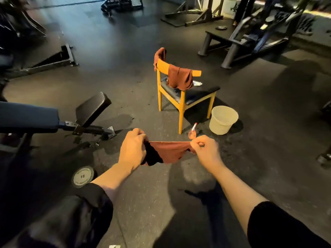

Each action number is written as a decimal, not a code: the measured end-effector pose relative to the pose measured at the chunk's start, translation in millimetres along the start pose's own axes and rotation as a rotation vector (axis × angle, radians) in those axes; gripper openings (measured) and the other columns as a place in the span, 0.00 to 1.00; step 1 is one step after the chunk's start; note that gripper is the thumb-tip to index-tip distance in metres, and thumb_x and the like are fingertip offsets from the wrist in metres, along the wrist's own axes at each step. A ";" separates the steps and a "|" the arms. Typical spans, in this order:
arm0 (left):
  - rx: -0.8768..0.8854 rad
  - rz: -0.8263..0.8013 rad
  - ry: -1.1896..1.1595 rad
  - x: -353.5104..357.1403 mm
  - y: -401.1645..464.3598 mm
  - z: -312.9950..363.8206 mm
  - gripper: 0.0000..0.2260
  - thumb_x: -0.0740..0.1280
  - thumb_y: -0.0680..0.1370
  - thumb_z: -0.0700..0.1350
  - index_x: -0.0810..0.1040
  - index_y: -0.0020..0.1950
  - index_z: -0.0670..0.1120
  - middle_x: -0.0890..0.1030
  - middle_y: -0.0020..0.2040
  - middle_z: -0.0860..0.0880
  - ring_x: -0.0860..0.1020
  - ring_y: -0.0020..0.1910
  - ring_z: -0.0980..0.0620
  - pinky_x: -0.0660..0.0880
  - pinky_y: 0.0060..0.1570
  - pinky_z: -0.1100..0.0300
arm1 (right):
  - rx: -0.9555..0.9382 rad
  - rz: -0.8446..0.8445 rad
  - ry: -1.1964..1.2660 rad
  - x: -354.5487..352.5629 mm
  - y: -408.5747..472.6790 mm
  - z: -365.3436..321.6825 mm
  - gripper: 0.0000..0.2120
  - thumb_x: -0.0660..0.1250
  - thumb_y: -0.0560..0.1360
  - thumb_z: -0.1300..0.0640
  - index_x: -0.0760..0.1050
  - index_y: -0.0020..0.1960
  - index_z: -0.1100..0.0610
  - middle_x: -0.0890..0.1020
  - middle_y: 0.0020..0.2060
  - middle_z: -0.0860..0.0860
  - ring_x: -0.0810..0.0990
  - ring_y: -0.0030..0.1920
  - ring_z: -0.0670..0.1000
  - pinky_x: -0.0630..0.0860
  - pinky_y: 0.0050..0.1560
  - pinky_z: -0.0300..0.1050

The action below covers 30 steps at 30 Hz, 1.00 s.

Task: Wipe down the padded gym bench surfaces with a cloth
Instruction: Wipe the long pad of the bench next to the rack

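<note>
Both hands are holding one rust-red cloth [168,152] in the air over the floor, beside the bench [35,117]. I am curling my left hand [132,147] tightly round its left corner, fingers [138,133] fully closed. My right hand [206,149] is pinching the right corner between thumb and curled fingers, stretching the top edge taut while the rest is hanging below.

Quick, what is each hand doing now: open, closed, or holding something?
Left hand: closed, gripping one end of the cloth.
Right hand: closed, pinching the other end of the cloth.
</note>
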<state>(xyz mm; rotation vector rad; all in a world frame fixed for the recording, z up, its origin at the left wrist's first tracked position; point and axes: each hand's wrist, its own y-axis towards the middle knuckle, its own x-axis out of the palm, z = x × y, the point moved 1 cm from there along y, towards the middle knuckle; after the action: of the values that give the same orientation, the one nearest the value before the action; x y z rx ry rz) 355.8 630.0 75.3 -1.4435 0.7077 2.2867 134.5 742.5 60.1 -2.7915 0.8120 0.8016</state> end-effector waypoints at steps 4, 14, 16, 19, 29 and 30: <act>-0.082 0.126 0.046 5.6 55.8 18.7 0.04 0.65 0.75 0.38 0.78 0.47 0.44 0.77 0.41 0.44 0.76 0.39 0.41 0.74 0.37 0.51 | -0.071 0.006 0.021 -16.0 74.7 -3.7 0.04 0.68 0.75 0.62 0.79 0.42 0.56 0.81 0.38 0.49 0.79 0.42 0.48 0.74 0.46 0.41; -0.141 0.197 -0.434 46.3 205.0 18.9 0.11 0.70 0.75 0.40 0.78 0.56 0.45 0.79 0.44 0.50 0.78 0.46 0.48 0.74 0.48 0.52 | -0.182 -0.084 0.103 20.5 231.2 -34.2 0.02 0.70 0.73 0.63 0.82 0.44 0.59 0.81 0.37 0.48 0.78 0.38 0.44 0.73 0.39 0.32; -0.128 0.210 -0.518 54.7 245.2 16.8 0.09 0.70 0.75 0.41 0.79 0.55 0.46 0.79 0.43 0.52 0.78 0.45 0.49 0.75 0.47 0.53 | -0.252 -0.088 0.086 28.1 268.7 -47.6 0.02 0.70 0.72 0.64 0.82 0.42 0.61 0.80 0.36 0.48 0.78 0.39 0.44 0.71 0.41 0.28; -0.165 0.227 -0.555 54.8 311.4 4.4 0.02 0.69 0.76 0.41 0.80 0.47 0.47 0.81 0.41 0.50 0.79 0.43 0.49 0.76 0.45 0.52 | -0.276 -0.066 0.051 32.8 331.1 -66.2 0.03 0.70 0.72 0.64 0.83 0.42 0.61 0.83 0.38 0.50 0.80 0.40 0.45 0.73 0.42 0.33; -0.229 0.427 -0.451 27.5 481.3 -31.2 0.04 0.66 0.78 0.42 0.79 0.46 0.50 0.80 0.42 0.54 0.78 0.44 0.52 0.70 0.43 0.62 | -0.374 -0.105 0.036 27.2 526.8 -129.1 0.08 0.68 0.73 0.64 0.81 0.39 0.53 0.81 0.38 0.44 0.80 0.42 0.44 0.75 0.46 0.36; -0.243 0.434 -0.442 30.5 492.8 -35.8 0.05 0.66 0.78 0.43 0.80 0.49 0.49 0.81 0.46 0.52 0.78 0.47 0.52 0.70 0.46 0.64 | -0.391 -0.136 0.047 31.2 543.1 -133.2 0.07 0.68 0.73 0.64 0.81 0.41 0.54 0.81 0.39 0.45 0.80 0.43 0.45 0.74 0.47 0.36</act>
<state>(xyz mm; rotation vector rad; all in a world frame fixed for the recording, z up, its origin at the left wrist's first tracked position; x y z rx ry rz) 107.3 207.8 146.6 -0.8677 0.6679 2.9779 -70.2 233.2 171.4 -3.1719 0.5074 0.9641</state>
